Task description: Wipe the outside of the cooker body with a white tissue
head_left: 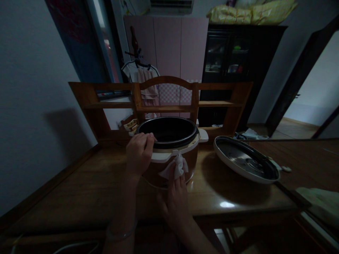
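A rice cooker (191,157) with a brown body and white trim stands on the wooden desk, its top uncovered. Inside sits a dark inner pot (169,131); its bottom is too dark to make out. My left hand (139,151) is closed at the cooker's left front rim, with the fingertips hidden behind the edge. Against the front of the body, just below the white trim, my right hand (177,192) presses a crumpled white cloth (178,167) with its fingers. The cooker's detached lid (246,160) lies on the right, metal inner side up.
The wooden desk (106,180) has a low shelf rack (166,81) along its back edge. A wall (34,106) borders it on the left. Small items in a wooden holder (130,124) stand behind the cooker. Pale fabric (320,203) lies at the lower right.
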A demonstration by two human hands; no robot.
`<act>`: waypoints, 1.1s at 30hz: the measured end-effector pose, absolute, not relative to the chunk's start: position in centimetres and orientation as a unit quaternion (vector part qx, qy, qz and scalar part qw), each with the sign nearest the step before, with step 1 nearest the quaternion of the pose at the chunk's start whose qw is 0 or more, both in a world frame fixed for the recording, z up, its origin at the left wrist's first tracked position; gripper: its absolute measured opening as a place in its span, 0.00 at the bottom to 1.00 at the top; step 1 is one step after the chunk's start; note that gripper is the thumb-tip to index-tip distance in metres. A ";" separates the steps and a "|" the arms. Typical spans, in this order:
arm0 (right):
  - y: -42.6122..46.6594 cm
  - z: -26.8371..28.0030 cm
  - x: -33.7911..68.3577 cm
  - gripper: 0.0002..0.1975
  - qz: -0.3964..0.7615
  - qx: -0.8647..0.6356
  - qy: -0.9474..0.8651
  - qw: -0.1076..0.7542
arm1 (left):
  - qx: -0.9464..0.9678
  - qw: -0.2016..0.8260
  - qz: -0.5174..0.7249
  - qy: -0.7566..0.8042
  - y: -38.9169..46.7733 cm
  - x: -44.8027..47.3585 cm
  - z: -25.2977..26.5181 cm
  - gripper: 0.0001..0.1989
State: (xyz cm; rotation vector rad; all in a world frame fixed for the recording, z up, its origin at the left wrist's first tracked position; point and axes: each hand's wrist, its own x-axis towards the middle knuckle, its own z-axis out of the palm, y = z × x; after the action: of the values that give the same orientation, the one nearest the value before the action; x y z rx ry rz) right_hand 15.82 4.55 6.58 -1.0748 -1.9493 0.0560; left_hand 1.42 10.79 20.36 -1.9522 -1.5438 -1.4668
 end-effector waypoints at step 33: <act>9.0 8.3 20.3 0.13 -0.128 -0.164 -0.902 0.379 | -0.672 0.129 -0.497 -0.535 10.7 1.5 20.4 0.21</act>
State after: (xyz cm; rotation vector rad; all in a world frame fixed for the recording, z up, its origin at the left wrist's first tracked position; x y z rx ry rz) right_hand 20.31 8.99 8.25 -0.4190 -2.3031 -0.3272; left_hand 1.49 10.67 20.37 -1.9519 -1.5537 -1.4435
